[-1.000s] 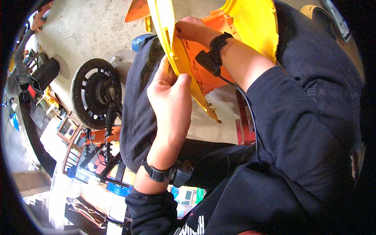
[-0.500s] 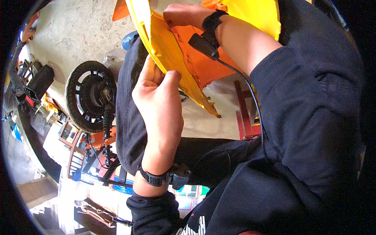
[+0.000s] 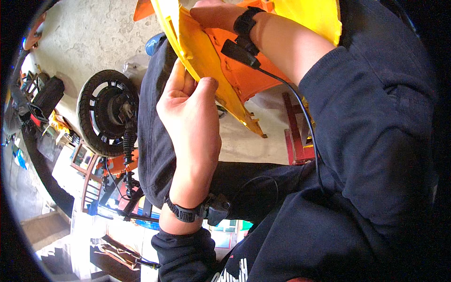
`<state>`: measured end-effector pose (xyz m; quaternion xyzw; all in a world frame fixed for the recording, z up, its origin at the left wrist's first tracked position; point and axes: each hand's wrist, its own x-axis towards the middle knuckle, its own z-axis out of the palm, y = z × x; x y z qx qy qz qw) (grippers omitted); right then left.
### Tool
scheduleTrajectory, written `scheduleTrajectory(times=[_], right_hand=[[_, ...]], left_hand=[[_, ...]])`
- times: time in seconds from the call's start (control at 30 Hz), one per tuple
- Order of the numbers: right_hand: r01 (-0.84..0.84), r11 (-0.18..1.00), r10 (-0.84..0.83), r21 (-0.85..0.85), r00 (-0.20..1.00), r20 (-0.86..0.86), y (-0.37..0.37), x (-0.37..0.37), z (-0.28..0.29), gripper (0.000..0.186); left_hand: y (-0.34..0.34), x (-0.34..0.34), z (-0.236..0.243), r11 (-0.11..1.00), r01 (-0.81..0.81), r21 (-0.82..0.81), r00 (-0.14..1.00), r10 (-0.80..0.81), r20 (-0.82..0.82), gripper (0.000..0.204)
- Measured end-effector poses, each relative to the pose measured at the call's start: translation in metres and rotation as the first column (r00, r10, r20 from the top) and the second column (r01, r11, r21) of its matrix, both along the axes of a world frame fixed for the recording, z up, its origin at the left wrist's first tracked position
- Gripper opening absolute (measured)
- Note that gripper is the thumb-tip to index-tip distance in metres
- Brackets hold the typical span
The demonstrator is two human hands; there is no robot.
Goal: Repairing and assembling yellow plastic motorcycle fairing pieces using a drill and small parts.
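Note:
My left hand [image 3: 188,108] pinches the lower edge of a curved yellow plastic panel [image 3: 197,51] between thumb and fingers. My right hand [image 3: 209,14] reaches inside the panel near its upper edge, with curled fingers; what they hold is hidden. An orange plastic piece [image 3: 244,80] lies along the yellow one's inner side, with more yellow plastic [image 3: 312,19] at upper right. Black straps with small devices are on both wrists, and a cable runs from the right one.
My dark-trousered legs [image 3: 155,127] frame the work. At left are a black wheel [image 3: 94,108] with a suspension strut [image 3: 128,145], assorted parts [image 3: 47,94] and wooden furniture [image 3: 89,188]. A red wooden stand [image 3: 298,155] is below the panel, on a concrete floor [image 3: 94,37].
Both hands and the panels have shifted up and to the left in the picture since a second ago, my right arm rising most. My left hand keeps its hold.

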<state>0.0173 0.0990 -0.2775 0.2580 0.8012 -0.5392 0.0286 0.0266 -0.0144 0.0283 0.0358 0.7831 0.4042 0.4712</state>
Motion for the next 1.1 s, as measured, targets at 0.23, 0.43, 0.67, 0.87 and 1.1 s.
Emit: scheduleTrajectory(times=[0.23,0.43,0.67,0.87,1.1], right_hand=[[-0.175,0.984,0.175,0.023,0.984,-0.013,0.019,0.021,-0.016,0.031],[-0.168,0.868,0.051,-0.468,0.966,-0.253,0.022,0.024,-0.041,0.029],[-0.323,0.916,0.255,-0.239,0.927,-0.276,0.035,0.032,-0.026,0.026],[-0.275,0.959,0.261,-0.07,0.951,-0.167,0.014,0.011,-0.051,0.023],[-0.305,0.934,0.318,-0.187,0.947,0.047,0.004,-0.005,-0.003,0.017]], left_hand=[[-0.003,-0.003,-0.002,1.0,-0.011,0.028,1.0,0.011,-0.008,0.048],[-0.004,-0.004,-0.002,1.0,0.013,-0.001,1.0,-0.013,-0.013,0.046],[0.001,-0.001,0.0,1.0,0.002,-0.016,1.0,-0.003,-0.009,0.047],[-0.001,-0.002,-0.001,1.0,-0.008,0.008,1.0,0.008,0.013,0.047],[-0.008,-0.01,0.0,1.0,-0.018,-0.012,0.999,0.018,-0.035,0.046]])
